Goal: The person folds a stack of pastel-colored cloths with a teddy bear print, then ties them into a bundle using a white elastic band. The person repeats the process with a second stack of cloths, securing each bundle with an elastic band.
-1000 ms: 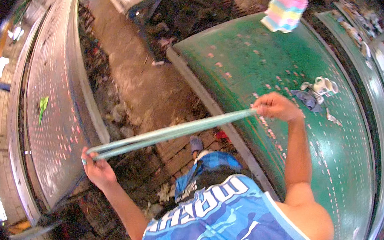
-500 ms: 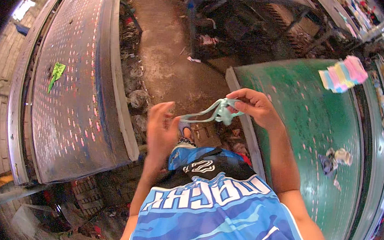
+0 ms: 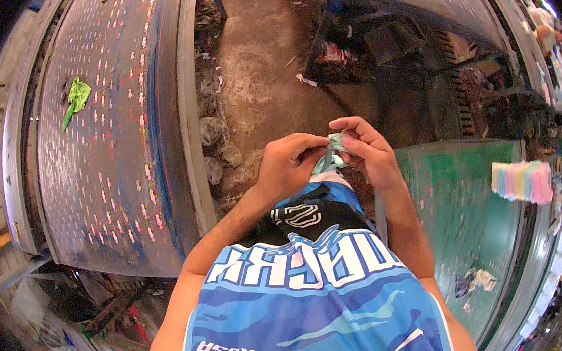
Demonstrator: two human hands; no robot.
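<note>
Left hand (image 3: 286, 167) and right hand (image 3: 374, 156) both pinch the mint band (image 3: 338, 142); stack (image 3: 522, 181) (pastel-striped) noted on green surface (image 3: 459, 209), their three o'clock.

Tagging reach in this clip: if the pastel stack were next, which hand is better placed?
Probably the right hand: it is nearer the pastel stack than the left hand, though it holds the pale green strip.

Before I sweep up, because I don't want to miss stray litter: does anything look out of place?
Yes: a crumpled bright green scrap lies on the left table, and a small pale scrap lies on the floor ahead. Both look dropped or left behind.
</note>
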